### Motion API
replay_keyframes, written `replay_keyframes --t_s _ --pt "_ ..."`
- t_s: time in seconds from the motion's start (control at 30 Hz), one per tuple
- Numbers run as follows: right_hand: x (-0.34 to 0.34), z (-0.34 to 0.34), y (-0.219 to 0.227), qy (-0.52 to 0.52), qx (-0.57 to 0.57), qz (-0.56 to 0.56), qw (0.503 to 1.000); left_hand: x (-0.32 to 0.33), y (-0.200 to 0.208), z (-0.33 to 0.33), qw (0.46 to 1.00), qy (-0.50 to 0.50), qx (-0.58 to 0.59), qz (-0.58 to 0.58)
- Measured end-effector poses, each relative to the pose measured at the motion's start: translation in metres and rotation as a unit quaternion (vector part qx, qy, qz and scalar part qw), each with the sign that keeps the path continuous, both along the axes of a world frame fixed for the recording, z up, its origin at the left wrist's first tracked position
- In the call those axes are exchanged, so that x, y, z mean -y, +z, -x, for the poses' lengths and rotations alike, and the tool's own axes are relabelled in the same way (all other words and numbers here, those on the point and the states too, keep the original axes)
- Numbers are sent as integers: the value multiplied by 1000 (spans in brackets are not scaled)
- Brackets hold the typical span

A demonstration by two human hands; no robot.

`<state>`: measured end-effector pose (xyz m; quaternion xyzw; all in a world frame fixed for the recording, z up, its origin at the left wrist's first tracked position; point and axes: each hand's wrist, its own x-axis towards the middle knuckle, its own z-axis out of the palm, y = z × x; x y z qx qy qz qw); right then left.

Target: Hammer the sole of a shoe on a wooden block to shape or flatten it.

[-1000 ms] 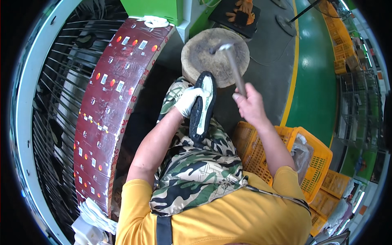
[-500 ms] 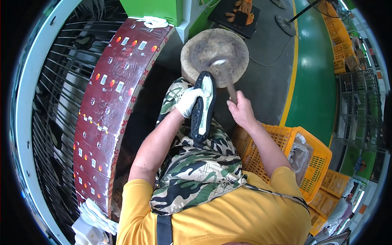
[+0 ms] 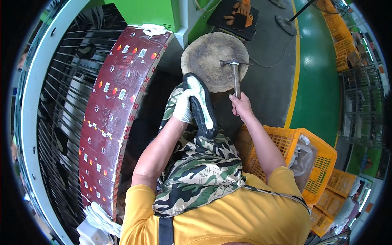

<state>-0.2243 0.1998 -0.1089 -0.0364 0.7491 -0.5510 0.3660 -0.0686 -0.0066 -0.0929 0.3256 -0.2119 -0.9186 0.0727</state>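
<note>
My left hand [image 3: 183,108], in a white glove, is closed around the side of a black shoe upper [image 3: 206,107]. Its sole side faces up and bears a long white and green insole board. The shoe is held above my lap, its far end over the near edge of a round wooden block [image 3: 206,53]. My bare right hand [image 3: 241,106] grips a hammer [image 3: 236,79] low on its wooden handle. The dark metal hammer head lies over the right part of the block, to the right of the shoe; whether it touches the wood I cannot tell.
A dark red box-covered surface [image 3: 122,98] runs along my left, beside a rack of metal bars [image 3: 67,67]. Orange plastic crates [image 3: 322,163] stand at my right. Beyond the block, orange gloves [image 3: 241,14] lie on a black stand. White gloves [image 3: 98,216] hang at lower left.
The hammer has swung right, from a blur near the shoe's tip to rest over the block's right side. The shoe has turned, its far end shifting left and its near end right.
</note>
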Motion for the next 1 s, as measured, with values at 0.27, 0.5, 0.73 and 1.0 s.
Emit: replay_keyframes --t_s 0.27,0.5,0.73,1.0 --pt "-4 9 -8 -22 86 88 992 4 -28 14 969 247 -18 -20" --pt "-1 4 7 1 135 128 983 -13 -20 13 955 290 -22 67" --pt "-7 -3 45 -14 29 103 994 13 8 16 960 274 -38 -34" --pt "2 -41 88 20 -90 189 978 22 4 41 930 358 -69 40"
